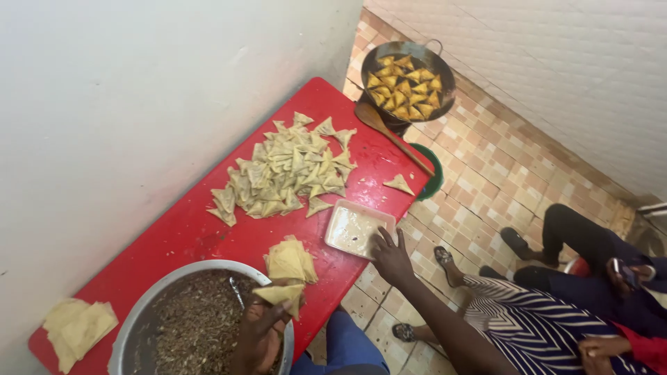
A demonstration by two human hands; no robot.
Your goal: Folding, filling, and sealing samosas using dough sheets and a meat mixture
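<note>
Looking down at a red table [208, 243] set against a white wall. My left hand [260, 337] sits low in view over the metal bowl [149, 298] of dark minced filling; its fingers [274, 314] are closed on a folded pastry cone [281, 295], held just above the bowl's rim. A spoon [237, 292] stands in the filling. My right hand [391, 257] reaches out to the white tray [358, 229] of pale paste, fingers spread narrow, tips touching the tray's near edge; it holds nothing.

Just beside the cone lies a small stack of pastry strips [290, 260]. More sheets [75, 330] lie at the table's near left corner. A heap of folded raw triangles [288, 170] covers the table's middle, one stray triangle [399, 183] near the right edge. On the tiled floor past the table, a pan [408, 80] holds golden triangles in oil; a wooden spatula [396, 135] lies by it. Another person [597, 264] sits at right.
</note>
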